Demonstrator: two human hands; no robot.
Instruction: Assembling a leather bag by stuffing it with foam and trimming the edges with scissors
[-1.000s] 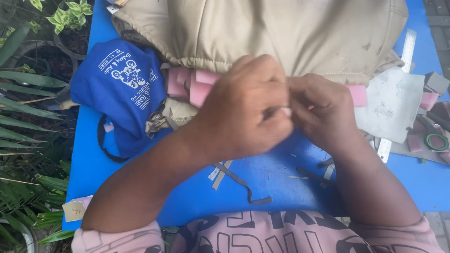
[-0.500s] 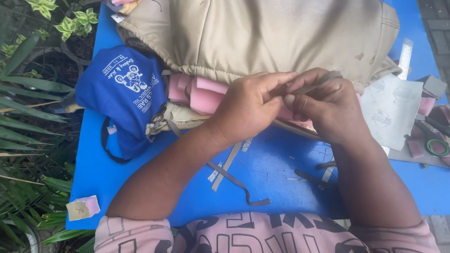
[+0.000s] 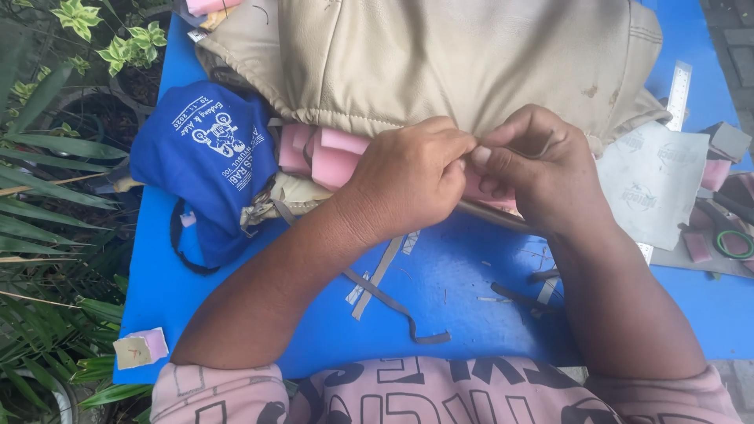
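- Left hand [image 3: 408, 184]: fingers curled tight, thumb + forefinger pinched together at the lower edge of the beige cover [image 3: 440, 63], right where it meets the other hand.
- Right hand [image 3: 538, 169]: also closed, thumb pressed vs. fingertips, nipping the same edge; the two hands touch at the pinch.
- What exactly sits betw. the fingertips: can't tell, too small & hidden by knuckles.
- Beige cover: big, padded-looking leatherette piece, fills top centre of the blue table [image 3: 259, 330], its lower hem turned toward the person.
- Pink foam blocks [image 3: 330, 157]: tucked under the cover's edge, just left of left hand, partly hidden by it.
- Blue cloth bag [image 3: 208, 161] w/ white print: left side of table, beside the foam, draping off the edge.
- Grey strips [image 3: 385, 290]: loose trimmings on the table under the left forearm, one curling.
- Grey sheet [image 3: 652, 184]: flat, right of right hand, near but apart.
- Metal ruler [image 3: 679, 90]: upper right, partly under the sheet.
- Scissors w/ green-ringed handle [image 3: 726, 235]: far right edge.
- Small foam offcut [image 3: 141, 348]: bottom left corner of table.
- Green plants [image 3: 47, 157]: beyond the table's left edge.
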